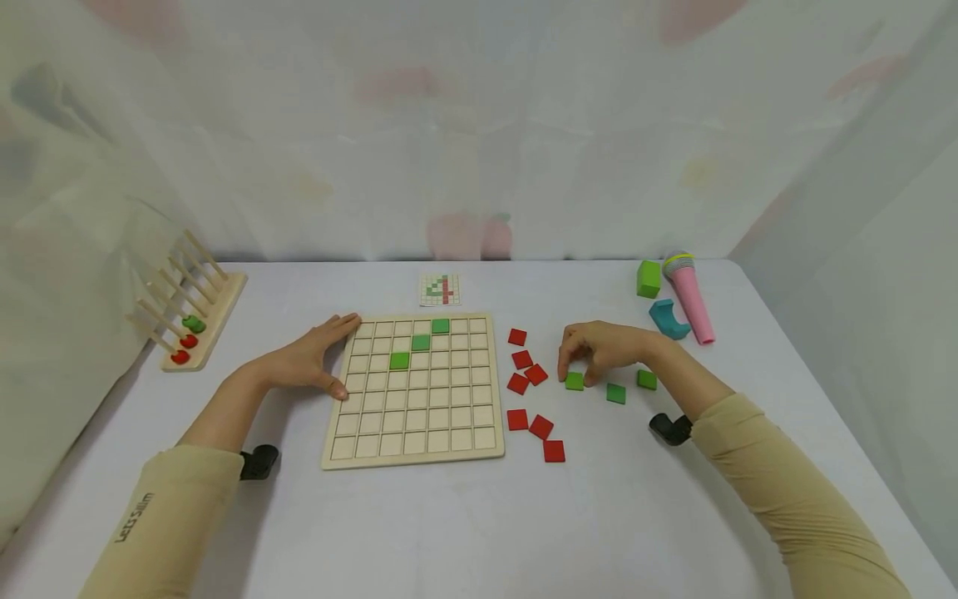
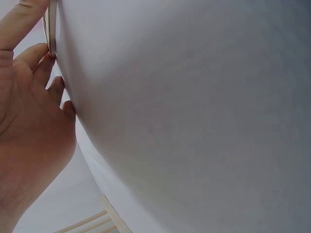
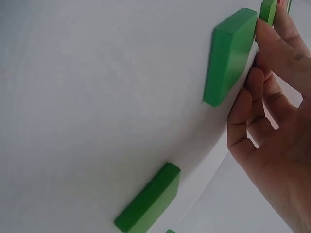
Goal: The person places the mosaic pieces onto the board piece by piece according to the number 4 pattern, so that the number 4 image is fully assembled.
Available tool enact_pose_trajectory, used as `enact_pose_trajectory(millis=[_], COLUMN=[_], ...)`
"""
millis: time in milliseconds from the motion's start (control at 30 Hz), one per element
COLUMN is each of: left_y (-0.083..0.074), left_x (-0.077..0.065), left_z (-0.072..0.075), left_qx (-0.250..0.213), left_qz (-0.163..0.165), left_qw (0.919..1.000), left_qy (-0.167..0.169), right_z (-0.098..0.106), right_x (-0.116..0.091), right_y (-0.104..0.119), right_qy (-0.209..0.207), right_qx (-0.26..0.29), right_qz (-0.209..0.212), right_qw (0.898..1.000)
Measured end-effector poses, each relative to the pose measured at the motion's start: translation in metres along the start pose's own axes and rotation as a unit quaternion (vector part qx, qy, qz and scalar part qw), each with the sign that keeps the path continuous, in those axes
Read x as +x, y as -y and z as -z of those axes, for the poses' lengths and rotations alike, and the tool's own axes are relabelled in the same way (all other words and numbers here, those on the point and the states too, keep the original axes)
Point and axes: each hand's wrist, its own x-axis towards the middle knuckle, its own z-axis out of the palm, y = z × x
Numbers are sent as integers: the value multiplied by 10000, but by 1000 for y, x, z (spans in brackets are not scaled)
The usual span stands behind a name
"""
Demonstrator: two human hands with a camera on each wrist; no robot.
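Observation:
A wooden grid board [image 1: 413, 463] lies on the table with three green square tiles in a diagonal line, one of them at its top edge [image 1: 441, 326]. Fingers spread, my left hand [image 1: 310, 358] rests against the board's left edge, with the thumb on the rim; the left wrist view shows the same hand [image 2: 36, 116] touching the board's side [image 2: 52, 29]. On the right, my right hand [image 1: 599, 345] pinches a loose green tile [image 1: 574, 381] between thumb and finger at table level. Two more green tiles [image 1: 616, 393] lie beside it, also in the right wrist view.
Several red tiles [image 1: 554, 452] are scattered between board and right hand. Behind the board lies a small pattern card [image 1: 440, 290]. A pegged wooden rack [image 1: 196, 353] stands far left. At back right are a green block [image 1: 649, 279], a teal curved block [image 1: 668, 320] and a pink toy microphone [image 1: 694, 304].

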Motion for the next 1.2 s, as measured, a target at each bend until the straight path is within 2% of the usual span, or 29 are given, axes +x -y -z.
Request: enact_pose_trajectory(millis=[400, 700, 1033, 1200], left_y=[-1, 0, -3, -4], left_x=[-1, -1, -1, -2], left_z=[0, 0, 0, 0], left_qx=[27, 18, 27, 21], left_qz=[114, 54, 34, 50], left_qw=[9999, 10000, 10000, 10000], left_qy=[0, -13, -22, -21], right_z=[-1, 2, 8, 14], right_x=[2, 10, 18, 25], right_y=[2, 9, 19, 25], right_qy=[-176, -613, -887, -1173], right_qx=[-352, -275, -240, -207], right_qz=[-88, -268, -276, -274], right_qw=[9992, 9974, 9954, 9925])
